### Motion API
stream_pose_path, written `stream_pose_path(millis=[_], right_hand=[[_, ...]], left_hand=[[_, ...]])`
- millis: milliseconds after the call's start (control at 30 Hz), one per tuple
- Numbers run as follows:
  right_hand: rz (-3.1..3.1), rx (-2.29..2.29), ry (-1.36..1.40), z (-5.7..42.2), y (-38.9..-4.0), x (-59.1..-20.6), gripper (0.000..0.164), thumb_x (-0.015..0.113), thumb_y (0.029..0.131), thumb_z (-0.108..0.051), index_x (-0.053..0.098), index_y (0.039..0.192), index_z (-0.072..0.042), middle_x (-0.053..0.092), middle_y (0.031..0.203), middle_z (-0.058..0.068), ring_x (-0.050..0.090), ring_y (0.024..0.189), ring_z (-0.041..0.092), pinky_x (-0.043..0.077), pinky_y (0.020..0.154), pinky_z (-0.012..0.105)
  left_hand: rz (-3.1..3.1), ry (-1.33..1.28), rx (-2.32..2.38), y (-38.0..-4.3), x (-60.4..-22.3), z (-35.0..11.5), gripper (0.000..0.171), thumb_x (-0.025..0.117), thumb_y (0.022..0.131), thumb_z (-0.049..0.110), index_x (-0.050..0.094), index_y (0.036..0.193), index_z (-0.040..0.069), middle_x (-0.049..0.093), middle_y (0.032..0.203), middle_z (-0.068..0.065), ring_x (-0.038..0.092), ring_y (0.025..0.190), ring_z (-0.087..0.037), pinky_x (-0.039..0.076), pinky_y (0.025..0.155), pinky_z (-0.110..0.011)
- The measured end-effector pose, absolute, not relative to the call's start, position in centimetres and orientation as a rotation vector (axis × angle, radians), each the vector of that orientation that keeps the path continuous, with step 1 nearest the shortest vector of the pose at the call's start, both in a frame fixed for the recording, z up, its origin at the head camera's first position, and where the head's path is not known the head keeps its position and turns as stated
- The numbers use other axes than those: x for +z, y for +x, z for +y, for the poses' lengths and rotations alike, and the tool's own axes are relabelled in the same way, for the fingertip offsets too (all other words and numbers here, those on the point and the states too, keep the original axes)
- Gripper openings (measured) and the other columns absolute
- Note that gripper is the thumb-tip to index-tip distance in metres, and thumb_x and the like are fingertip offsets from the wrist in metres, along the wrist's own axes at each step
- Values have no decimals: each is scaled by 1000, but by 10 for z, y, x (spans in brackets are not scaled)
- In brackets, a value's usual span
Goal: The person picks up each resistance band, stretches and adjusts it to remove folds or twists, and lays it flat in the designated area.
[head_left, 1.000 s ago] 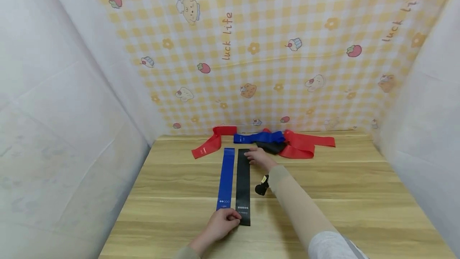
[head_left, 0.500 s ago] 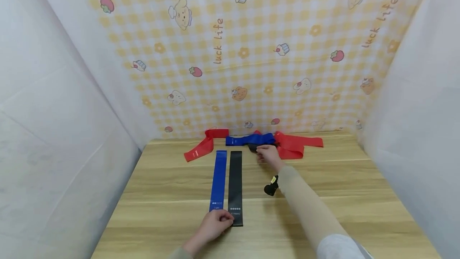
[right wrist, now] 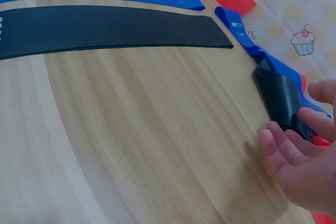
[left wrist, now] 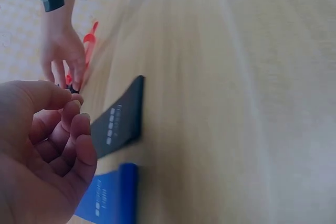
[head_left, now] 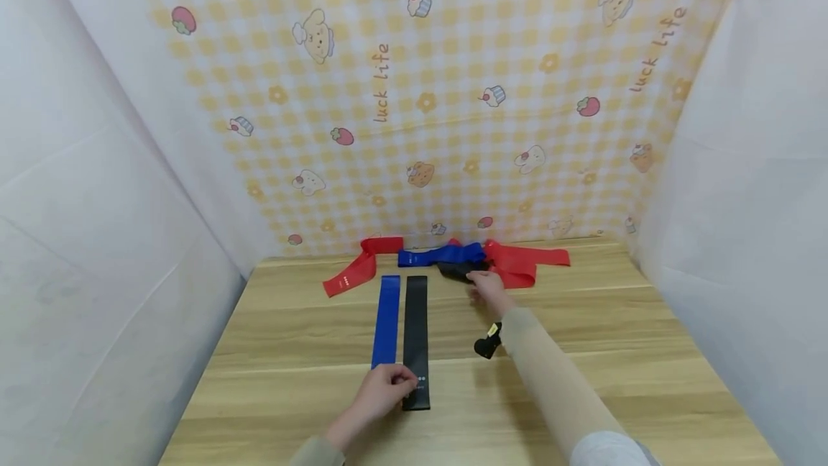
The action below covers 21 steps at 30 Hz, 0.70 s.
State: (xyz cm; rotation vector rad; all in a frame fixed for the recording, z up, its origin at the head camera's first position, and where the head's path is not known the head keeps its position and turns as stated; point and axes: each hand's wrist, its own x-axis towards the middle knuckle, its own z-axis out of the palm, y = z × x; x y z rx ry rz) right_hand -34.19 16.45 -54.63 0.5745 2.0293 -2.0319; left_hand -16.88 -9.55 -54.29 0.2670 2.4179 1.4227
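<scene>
Two flat resistance bands lie side by side on the table, a blue band (head_left: pixel 387 318) and a black band (head_left: pixel 416 322) with white dots near its close end. My left hand (head_left: pixel 382 388) hovers over their near ends, fingers loosely curled, thumb and fingertips close together with nothing between them in the left wrist view. Farther back, my right hand (head_left: pixel 491 292) reaches a crumpled black band (right wrist: pixel 279 95) in the pile. Its fingertips are right at that band's edge, with the thumb apart. A twisted blue band (head_left: pixel 443 255) lies over the crumpled one.
Red bands lie at the back, one red band (head_left: pixel 352 275) on the left and another red band (head_left: pixel 517 263) on the right. A small black object (head_left: pixel 487 346) with a yellow label shows beside my right wrist. A checked cloth (head_left: pixel 414 128) hangs behind the table.
My right hand has left the far end of the flat black band and moved to the crumpled black band. The left hand has lifted slightly from the near ends. The head view has shifted.
</scene>
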Motion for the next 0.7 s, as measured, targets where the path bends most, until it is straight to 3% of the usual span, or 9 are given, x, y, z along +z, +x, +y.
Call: stream_pose_path(millis=[233, 300, 400, 500, 633, 700], right_hand=[[1894, -2140, 553, 164, -346, -544, 41, 58, 97, -23, 53, 132, -2, 57, 81, 13, 50, 55, 18, 50, 57, 31], [1893, -2147, 554, 164, -348, -543, 44, 60, 96, -26, 51, 133, -4, 58, 88, 14, 51, 57, 18, 51, 60, 32], [1929, -2132, 534, 165, -352, -541, 50, 61, 94, -30, 49, 136, -5, 58, 115, 16, 56, 72, 24, 51, 76, 38], [2039, -2067, 424, 163, -354, -539, 52, 59, 96, -31, 50, 138, -3, 49, 138, 17, 58, 100, 32, 46, 93, 45], [2271, -1920, 189, 156, -351, -539, 46, 58, 97, -28, 56, 132, 2, 51, 139, 18, 50, 120, 35, 42, 98, 49], [2400, -1827, 54, 151, -348, -540, 42, 58, 97, -24, 60, 128, 4, 54, 135, 18, 50, 119, 34, 42, 97, 48]], left_hand=[[2435, 284, 1446, -195, -534, -86, 18, 65, 93, 18, 72, 97, 1, 63, 73, -2, 56, 61, -13, 48, 54, -27], [2423, 269, 1485, -204, -531, -82, 19, 64, 94, 17, 71, 98, 0, 62, 73, -3, 57, 61, -13, 49, 55, -28], [2377, 208, 1561, -218, -528, -78, 21, 63, 94, 17, 70, 100, -2, 63, 76, -6, 57, 62, -14, 50, 56, -29], [2316, 125, 1638, -232, -529, -76, 22, 61, 95, 16, 69, 104, -3, 66, 82, -9, 58, 64, -13, 51, 58, -28], [2219, 27, 1735, -248, -532, -72, 26, 58, 98, 16, 66, 111, -6, 68, 93, -12, 63, 72, -15, 54, 66, -28], [2166, -28, 1783, -252, -533, -69, 29, 57, 99, 17, 65, 115, -6, 68, 99, -13, 65, 78, -17, 55, 70, -29]])
